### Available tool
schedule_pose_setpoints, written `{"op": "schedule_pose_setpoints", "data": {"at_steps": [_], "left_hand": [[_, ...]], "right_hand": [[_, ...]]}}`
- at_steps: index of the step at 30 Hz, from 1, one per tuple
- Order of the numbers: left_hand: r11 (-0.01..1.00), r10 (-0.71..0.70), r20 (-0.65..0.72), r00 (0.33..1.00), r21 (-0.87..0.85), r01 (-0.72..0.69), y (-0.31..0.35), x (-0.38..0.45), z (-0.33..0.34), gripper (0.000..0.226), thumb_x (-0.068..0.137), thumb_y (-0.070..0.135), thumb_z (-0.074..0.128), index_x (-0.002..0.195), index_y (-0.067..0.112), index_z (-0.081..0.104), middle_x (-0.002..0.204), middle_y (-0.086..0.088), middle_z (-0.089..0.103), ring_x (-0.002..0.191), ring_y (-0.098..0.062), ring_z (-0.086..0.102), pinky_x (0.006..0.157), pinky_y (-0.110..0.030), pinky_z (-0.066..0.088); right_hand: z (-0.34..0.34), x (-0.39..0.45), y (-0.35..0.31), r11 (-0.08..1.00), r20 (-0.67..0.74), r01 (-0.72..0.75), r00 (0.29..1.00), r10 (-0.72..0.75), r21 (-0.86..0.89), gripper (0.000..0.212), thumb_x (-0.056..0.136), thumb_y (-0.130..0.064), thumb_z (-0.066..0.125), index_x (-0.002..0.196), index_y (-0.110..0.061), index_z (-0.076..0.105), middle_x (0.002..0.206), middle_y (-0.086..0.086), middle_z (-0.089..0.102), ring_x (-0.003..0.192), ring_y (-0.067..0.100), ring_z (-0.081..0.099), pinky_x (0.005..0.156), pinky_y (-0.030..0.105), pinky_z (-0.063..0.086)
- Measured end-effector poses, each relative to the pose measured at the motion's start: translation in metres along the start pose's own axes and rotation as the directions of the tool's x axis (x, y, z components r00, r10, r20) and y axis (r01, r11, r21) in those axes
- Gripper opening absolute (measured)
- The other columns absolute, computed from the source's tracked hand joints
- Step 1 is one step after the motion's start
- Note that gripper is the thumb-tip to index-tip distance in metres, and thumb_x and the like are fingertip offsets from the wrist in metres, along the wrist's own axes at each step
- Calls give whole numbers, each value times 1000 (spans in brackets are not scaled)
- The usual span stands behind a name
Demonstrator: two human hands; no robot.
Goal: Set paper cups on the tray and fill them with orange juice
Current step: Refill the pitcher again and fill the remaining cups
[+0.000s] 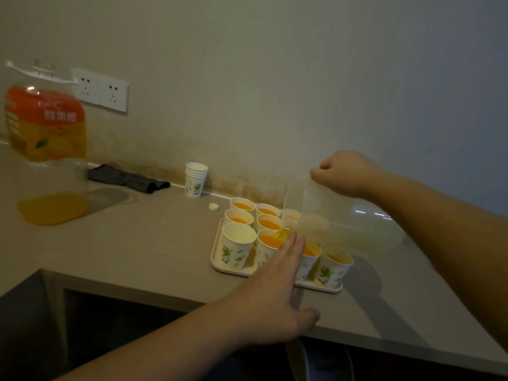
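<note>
The right hand grips a tipped clear jug, pouring orange juice into a paper cup on the tray. The left hand, fingers straight, steadies that cup; at nine o'clock, one cup stands empty.

Grey-brown countertop is carrying: cream tray of paper cups, juice bottle at left, spare cup stack, dark cloth, small bottle cap lying near tray.

A grey-brown countertop runs along a dull beige wall — stained brown just above the counter's back edge. A white double socket sits on the wall above the counter's left end. Below the counter's front edge, shadow. Dim light.
</note>
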State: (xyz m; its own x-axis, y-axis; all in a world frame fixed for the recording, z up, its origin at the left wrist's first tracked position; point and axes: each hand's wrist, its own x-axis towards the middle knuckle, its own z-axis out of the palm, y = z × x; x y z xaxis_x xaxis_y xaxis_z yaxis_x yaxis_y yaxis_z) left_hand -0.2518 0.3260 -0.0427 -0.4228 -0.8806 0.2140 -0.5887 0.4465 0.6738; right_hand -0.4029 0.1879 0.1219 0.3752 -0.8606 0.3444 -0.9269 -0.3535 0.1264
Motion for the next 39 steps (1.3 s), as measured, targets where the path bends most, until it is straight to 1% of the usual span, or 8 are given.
{"op": "schedule_pose_setpoints", "data": {"at_steps": [4,9,16,23,26,31,35,39], "left_hand": [[1000,10,-7,1000,-4,-10,0,0,-1,117,88,48,74,158,40,-19,159,31,-31,153,-1,-7,126,-33,17],[1000,22,-21,1000,-1,-22,0,0,-2,115,88,49,72,158,40,-19,158,32,-32,152,1,-9,124,-28,13],[998,54,-25,998,29,-53,8,8,-13,114,89,47,73,158,40,-17,159,30,-29,153,-1,-9,124,-30,15],[987,132,-99,986,111,-121,20,27,-37,111,90,44,73,160,36,-12,164,26,-22,151,3,-8,117,-20,8],[977,172,-158,972,151,-148,26,34,-59,106,91,39,72,162,33,-7,166,24,-17,146,12,-6,113,-8,5],[952,225,-266,937,266,-153,32,42,-110,102,90,34,74,163,29,3,168,20,-5,135,20,-4,100,7,-2],[917,232,-341,911,390,-88,28,37,-159,100,89,32,76,163,25,9,170,12,3,150,5,2,105,3,-3],[890,185,-394,900,457,17,14,18,-199,97,91,37,73,164,26,10,170,14,2,151,4,4,107,-1,0]], "right_hand": [[1,-1,0,1000,-8,-7,1000,7,1,47,98,-39,44,70,-7,64,68,9,56,66,24,53,60,31,41],[5,-2,8,997,-43,-32,998,35,64,48,97,-37,45,83,4,68,83,22,64,81,35,61,74,38,51],[6,-9,28,952,-56,-148,984,169,269,41,96,-28,50,62,-4,51,65,14,42,63,27,42,60,34,31],[-9,-13,46,803,-119,-211,937,328,558,38,90,-28,53,73,6,58,66,12,49,57,23,44,55,31,34],[-19,-13,43,673,-123,-218,899,420,707,28,90,-26,53,68,-9,54,64,7,47,54,18,39,57,32,34],[-18,-2,21,285,-43,-138,834,550,948,25,84,-26,56,62,-17,47,53,1,41,41,15,32,46,25,26],[-8,18,-12,65,13,-55,854,520,996,23,83,-25,54,62,-21,44,48,-3,34,37,14,27,40,22,21],[4,40,-55,-74,72,-43,889,452,996,26,83,-29,52,61,-23,41,50,-3,33,41,15,25,43,25,21]]}}
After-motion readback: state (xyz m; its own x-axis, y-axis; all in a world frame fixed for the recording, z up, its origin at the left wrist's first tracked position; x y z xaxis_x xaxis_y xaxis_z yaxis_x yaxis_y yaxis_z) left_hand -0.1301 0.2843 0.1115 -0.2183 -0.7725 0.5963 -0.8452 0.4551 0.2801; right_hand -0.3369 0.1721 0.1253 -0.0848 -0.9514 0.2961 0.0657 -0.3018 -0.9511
